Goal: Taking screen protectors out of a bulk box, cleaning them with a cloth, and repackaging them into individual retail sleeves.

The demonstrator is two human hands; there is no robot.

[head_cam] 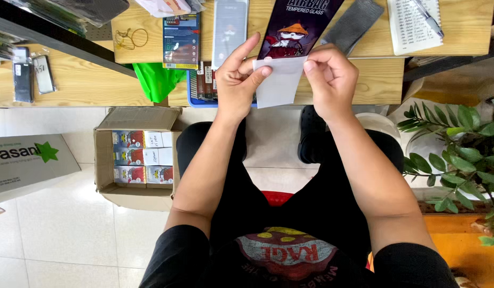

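Observation:
My left hand (pixel 237 77) and my right hand (pixel 332 80) are raised over my lap, both pinching the top edge of a white translucent sleeve (pixel 279 85). A long dark package with a cartoon figure (pixel 295 29) sticks out of the sleeve's top, lying over the edge of the wooden table (pixel 375 80). My left thumb and fingers grip the sleeve's left corner; my right fingertips hold its right corner.
An open cardboard box (pixel 138 157) with several small packs stands on the tiled floor at left. On the table lie flat packages (pixel 181 34), a notebook with a pen (pixel 415 24) and a blue tray (pixel 196 85). A potted plant (pixel 460 154) is at right.

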